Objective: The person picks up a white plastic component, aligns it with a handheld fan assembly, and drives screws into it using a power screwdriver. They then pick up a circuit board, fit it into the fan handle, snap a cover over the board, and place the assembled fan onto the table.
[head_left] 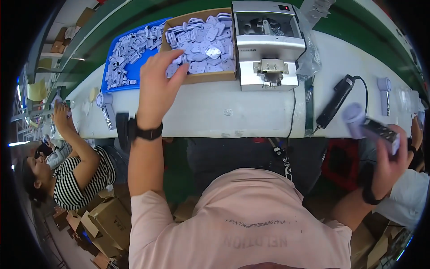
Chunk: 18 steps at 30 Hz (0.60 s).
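1. We grip the lilac device (pixel 371 128) in the right hand (pixel 390 158), at the table's (pixel 197 112) front edge, right end.
2. We extend the left hand (pixel 157 80), released, fingers parted, over the carton's (pixel 210 78) front-left corner, near the lilac plates (pixel 199 47).

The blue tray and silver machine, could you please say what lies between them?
The head view shows a cardboard box of lavender parts, the left hand at its corner.

Lilac plates (pixel 200 47) lie heaped; a lilac device (pixel 358 124) tilts.
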Each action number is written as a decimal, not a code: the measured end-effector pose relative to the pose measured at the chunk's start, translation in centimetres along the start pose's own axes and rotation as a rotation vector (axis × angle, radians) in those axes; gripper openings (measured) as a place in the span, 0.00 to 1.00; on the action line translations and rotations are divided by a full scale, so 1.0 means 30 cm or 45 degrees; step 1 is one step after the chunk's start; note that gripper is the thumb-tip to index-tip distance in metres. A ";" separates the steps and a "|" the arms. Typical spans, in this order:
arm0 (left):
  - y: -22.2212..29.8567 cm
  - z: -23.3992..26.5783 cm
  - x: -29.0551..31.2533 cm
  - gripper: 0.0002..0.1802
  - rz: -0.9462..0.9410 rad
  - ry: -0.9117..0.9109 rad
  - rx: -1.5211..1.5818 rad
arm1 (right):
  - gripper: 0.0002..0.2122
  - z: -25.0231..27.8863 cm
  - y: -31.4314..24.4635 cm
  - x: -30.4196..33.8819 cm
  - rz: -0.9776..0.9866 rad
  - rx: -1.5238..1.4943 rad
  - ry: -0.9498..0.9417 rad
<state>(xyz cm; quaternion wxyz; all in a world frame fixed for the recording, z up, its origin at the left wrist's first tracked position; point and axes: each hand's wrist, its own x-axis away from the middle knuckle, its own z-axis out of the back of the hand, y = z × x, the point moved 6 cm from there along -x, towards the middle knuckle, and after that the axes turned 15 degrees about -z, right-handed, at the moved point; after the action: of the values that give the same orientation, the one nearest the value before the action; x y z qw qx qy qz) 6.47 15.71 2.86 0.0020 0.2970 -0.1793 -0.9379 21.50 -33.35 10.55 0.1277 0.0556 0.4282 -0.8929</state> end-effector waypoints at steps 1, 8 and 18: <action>-0.005 -0.030 -0.035 0.17 -0.058 -0.119 -0.051 | 0.16 -0.061 -0.066 0.028 0.075 -0.074 -0.126; -0.002 -0.220 -0.155 0.17 -0.477 -0.568 -0.277 | 0.20 -0.525 -0.239 0.115 0.395 -0.171 -0.716; 0.012 -0.208 -0.184 0.16 -0.383 -0.581 -0.089 | 0.21 -0.616 -0.231 0.121 0.225 -0.293 -0.847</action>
<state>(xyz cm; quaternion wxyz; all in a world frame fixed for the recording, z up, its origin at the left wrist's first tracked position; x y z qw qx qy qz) 14.45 13.89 1.31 -0.1674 0.1009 -0.0967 -0.9759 15.90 -15.44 3.41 0.3422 -0.2160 0.4543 -0.7936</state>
